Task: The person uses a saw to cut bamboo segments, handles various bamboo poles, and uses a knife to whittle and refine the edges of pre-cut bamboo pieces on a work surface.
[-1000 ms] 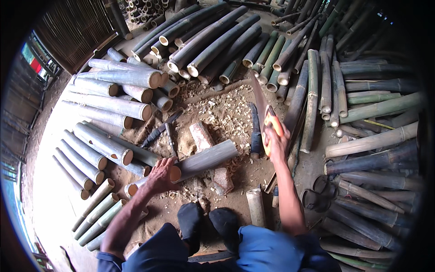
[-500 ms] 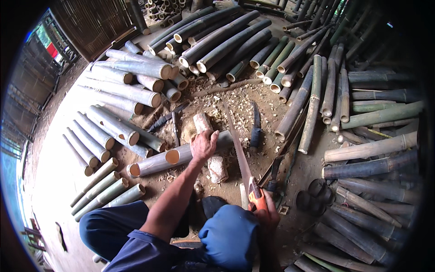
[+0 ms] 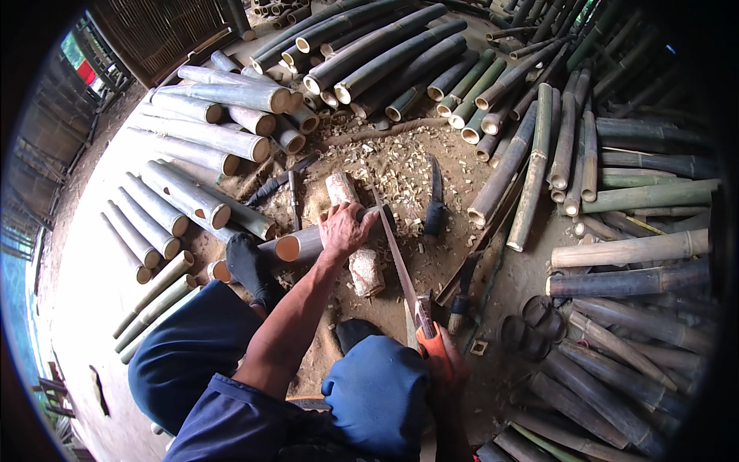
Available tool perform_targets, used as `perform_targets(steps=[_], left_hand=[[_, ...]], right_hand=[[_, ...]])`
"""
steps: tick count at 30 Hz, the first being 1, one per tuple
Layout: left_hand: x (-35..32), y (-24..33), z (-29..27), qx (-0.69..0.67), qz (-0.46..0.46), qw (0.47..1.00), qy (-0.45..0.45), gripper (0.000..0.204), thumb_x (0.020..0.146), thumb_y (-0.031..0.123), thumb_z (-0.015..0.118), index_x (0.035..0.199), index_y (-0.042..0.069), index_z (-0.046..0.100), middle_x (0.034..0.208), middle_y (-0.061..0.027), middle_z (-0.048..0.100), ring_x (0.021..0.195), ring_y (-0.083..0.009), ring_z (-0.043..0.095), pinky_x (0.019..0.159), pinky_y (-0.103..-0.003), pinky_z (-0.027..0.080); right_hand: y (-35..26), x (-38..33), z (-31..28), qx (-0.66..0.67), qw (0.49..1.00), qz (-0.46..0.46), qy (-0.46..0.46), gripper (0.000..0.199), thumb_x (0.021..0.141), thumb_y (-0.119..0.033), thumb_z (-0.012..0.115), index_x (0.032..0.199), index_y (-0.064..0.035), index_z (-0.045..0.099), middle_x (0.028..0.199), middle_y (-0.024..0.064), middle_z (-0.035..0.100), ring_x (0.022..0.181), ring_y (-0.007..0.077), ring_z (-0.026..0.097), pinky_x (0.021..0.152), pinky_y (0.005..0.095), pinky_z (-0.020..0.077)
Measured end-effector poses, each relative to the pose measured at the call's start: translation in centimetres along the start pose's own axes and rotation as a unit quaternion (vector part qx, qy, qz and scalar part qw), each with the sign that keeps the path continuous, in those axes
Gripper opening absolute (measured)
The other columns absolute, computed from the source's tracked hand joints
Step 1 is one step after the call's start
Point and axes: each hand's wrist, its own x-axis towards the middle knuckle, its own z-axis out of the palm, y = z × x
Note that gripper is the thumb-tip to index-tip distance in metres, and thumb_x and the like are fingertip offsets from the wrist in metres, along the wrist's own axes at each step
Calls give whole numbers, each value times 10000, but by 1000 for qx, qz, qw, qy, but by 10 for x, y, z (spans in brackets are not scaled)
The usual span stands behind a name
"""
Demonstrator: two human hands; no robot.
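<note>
My left hand (image 3: 344, 229) grips a thick grey bamboo tube (image 3: 309, 245) from above, close to its right end. A round hole (image 3: 287, 248) is cut in the tube's upper side. Under the tube lies a pale, rough-barked log (image 3: 365, 272) that props it. The orange handle of a handsaw (image 3: 402, 269) is in my right hand (image 3: 453, 360), partly in shadow beside my knee. Its long blade slants up and away, crossing at the tube's right end; whether the teeth touch the bamboo I cannot tell. My dark-socked foot (image 3: 250, 266) rests over the tube's left part.
A dark-handled knife (image 3: 435, 196) lies on the chip-strewn ground right of the tube; another blade tool (image 3: 462, 289) lies nearer. A hammer-like tool (image 3: 295, 200) and a dark-handled blade (image 3: 281, 181) lie to the left. Cut bamboo tubes (image 3: 208, 135) surround me. Dark sandals (image 3: 531, 327) sit at right.
My left foot has come up onto the bamboo tube's left part, and my left knee has shifted. Both hands keep their holds; the saw has shifted slightly toward the tube's end.
</note>
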Motion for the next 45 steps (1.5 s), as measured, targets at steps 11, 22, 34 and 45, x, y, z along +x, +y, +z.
perform_targets(steps=[11,22,34,45], left_hand=[[0,5,1,-18,4,1000,-16,633,954,717,593,1198,158,766,1256,-91,715,1330,-310,572,1130,-575,322],[1,-15,-3,-52,7,998,-36,646,929,659,651,1244,100,726,1265,-105,689,1299,-316,574,1119,-569,359],[-8,-7,-10,35,102,993,-49,874,593,462,936,1336,105,645,1284,-120,626,1251,-331,573,1057,-494,418],[0,-6,-14,11,100,993,-62,859,563,440,934,1318,122,678,1276,-110,636,1242,-329,587,1076,-492,424]], right_hand=[[36,60,33,24,997,-76,-14,520,1067,-284,574,1461,56,574,1200,231,732,1078,274,725,884,390,569],[98,11,38,-138,990,-15,26,351,1092,-234,565,1345,-21,685,1117,165,774,1020,260,754,849,369,594],[138,3,28,-171,946,256,-101,439,1070,-298,571,1439,-70,643,1220,196,745,1054,354,748,856,417,594],[117,49,58,45,992,114,-9,402,1083,-194,565,1433,-6,622,1223,182,746,1064,229,732,891,313,580]])
